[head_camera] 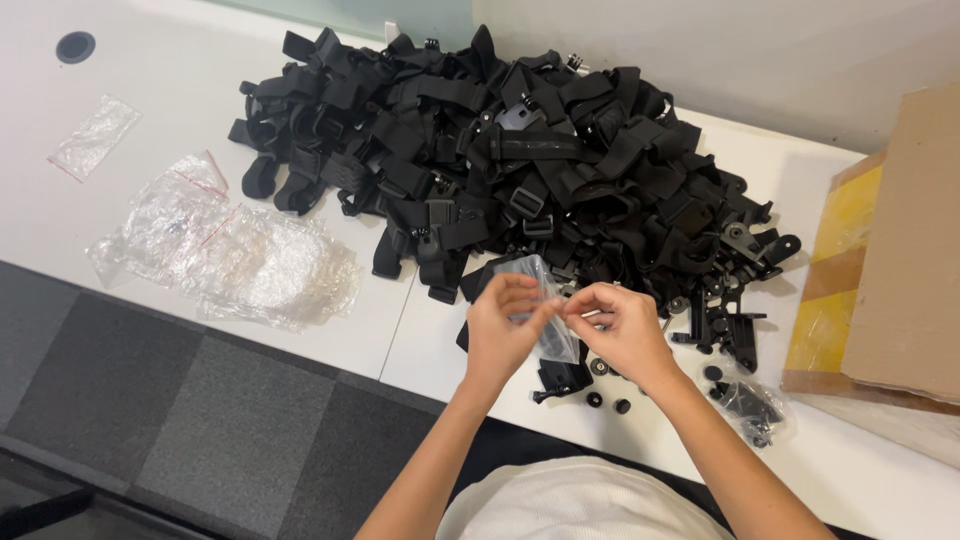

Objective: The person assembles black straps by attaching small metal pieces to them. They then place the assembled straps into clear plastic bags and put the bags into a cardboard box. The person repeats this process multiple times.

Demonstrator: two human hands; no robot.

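Note:
Both hands meet above the white table's (420, 340) front edge. My left hand (505, 325) and my right hand (620, 325) pinch the top of a small clear plastic bag (548, 300) with black parts inside. Just beyond them lies a big heap of black straps and buckles (500, 150). Under the hands sit a black plastic mount (565, 380) and a few small black knobs (608, 402).
A stack of empty clear plastic bags (230, 250) lies at the left, with one more bag (95, 135) farther left. A brown cardboard box (895, 270) stands at the right. A small filled bag (755, 405) rests near it. Grey carpet tiles show below the table.

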